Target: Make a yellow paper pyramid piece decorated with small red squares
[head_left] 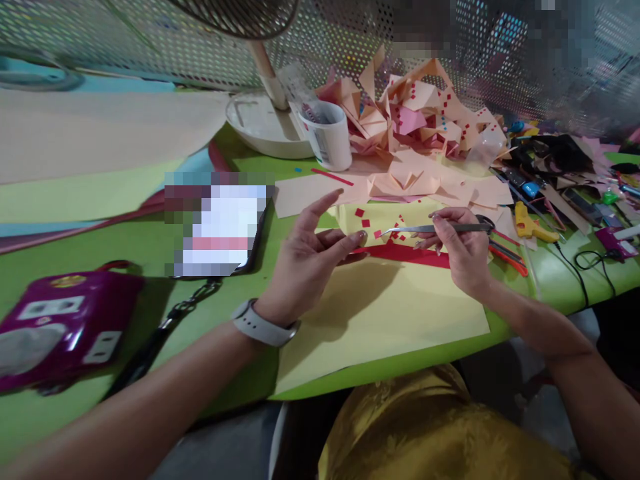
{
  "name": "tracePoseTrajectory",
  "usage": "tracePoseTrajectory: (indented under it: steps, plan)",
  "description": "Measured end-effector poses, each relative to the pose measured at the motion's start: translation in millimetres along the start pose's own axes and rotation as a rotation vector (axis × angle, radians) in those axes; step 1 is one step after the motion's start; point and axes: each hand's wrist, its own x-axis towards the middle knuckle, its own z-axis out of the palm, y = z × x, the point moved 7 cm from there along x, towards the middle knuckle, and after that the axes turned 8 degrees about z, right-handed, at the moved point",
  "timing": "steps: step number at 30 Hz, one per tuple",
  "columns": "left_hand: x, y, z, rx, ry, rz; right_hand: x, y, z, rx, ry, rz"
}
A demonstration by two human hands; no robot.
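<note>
A pair of silver tweezers (450, 228) is gripped in my right hand (463, 250), its fine tip pointing left. Right at that tip is a small red paper square (377, 235). My left hand (313, 257) is just left of the tip, index finger raised and thumb stretched toward the square; no object shows in it. Beneath both hands lies yellow paper (370, 320) with a red strip (415, 256) across it. Several more red squares (359, 213) are scattered on the yellow paper behind the strip.
Folded peach paper pieces (370, 120) pile up at the back, beside a white cup (333, 143) and a fan base (265, 130). A lit phone (225, 227) and purple power socket box (65, 320) are left. A yellow glue gun (533, 225) and red-handled cutter (510, 259) lie right.
</note>
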Motion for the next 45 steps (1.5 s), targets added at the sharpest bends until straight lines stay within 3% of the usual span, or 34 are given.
tracePoseTrajectory:
  steps: [14,32,40,45]
  plan:
    - [-9.1,-0.6,0.6,0.022,0.049,0.104,-2.5,0.5,-1.2,-0.003,0.044,0.003]
    - [-11.7,-4.1,3.4,-0.003,0.062,0.066,-3.4,-2.3,-0.8,-0.055,0.048,-0.02]
    - [-9.8,1.6,5.5,0.019,0.005,0.047,2.5,-5.7,-0.5,-0.006,-0.108,0.033]
    - [-9.8,1.2,10.1,0.048,-0.056,-0.002,4.3,-8.4,-3.9,-0.028,-0.112,0.029]
